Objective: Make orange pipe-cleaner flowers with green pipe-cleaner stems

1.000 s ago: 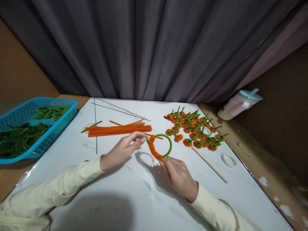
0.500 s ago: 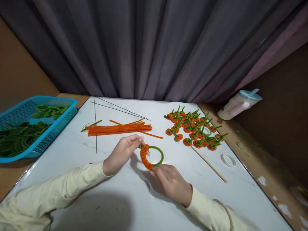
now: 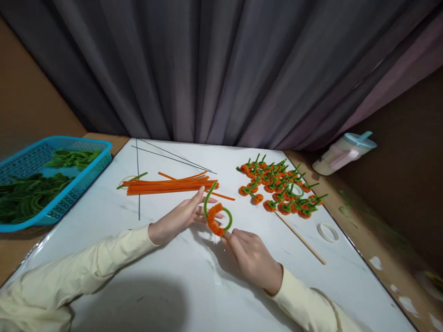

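A green pipe cleaner loop, with an orange pipe cleaner coil wound round part of it, is held above the table's middle. My right hand is closed, pinching it at the lower end of the orange coil. One green end sticks up freely at the upper left. My left hand is open, thumb raised, with its fingers stretched out behind the loop; whether they touch it I cannot tell. Beyond it lies a bundle of orange pipe cleaners, with a few loose ones beside it.
Several small orange pumpkins with green stems cluster at the right, beside a wooden stick and a white tape roll. A blue basket holds green pieces at left. Thin dark wires lie behind. A lidded cup stands far right.
My left fingers have let go of the loop's upper end and spread. The green end now stands upright, and the orange coil has slid along the loop. My right hand has shifted slightly right.
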{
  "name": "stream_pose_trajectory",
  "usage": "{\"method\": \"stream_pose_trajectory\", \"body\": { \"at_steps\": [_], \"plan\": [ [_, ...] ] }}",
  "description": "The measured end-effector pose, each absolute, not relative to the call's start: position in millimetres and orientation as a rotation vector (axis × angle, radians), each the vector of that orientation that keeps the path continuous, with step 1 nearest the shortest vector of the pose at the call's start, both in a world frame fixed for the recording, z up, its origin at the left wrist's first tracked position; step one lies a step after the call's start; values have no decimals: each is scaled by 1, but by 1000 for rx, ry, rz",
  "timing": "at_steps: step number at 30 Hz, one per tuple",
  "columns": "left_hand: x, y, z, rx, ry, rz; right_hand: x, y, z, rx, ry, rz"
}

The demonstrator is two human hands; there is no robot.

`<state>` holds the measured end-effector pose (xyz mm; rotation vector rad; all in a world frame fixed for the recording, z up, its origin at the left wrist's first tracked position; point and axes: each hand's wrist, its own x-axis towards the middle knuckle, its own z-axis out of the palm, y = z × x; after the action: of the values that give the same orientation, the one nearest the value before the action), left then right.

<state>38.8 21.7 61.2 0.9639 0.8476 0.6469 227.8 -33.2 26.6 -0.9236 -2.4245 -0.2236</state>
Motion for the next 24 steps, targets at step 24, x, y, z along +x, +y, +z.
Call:
{"method": "stream_pose_trajectory", "body": {
  "at_steps": [24],
  "plan": [
    [40, 12, 47, 1180, 836, 774, 223, -31, 35, -1043, -2515, -52]
  ]
}}
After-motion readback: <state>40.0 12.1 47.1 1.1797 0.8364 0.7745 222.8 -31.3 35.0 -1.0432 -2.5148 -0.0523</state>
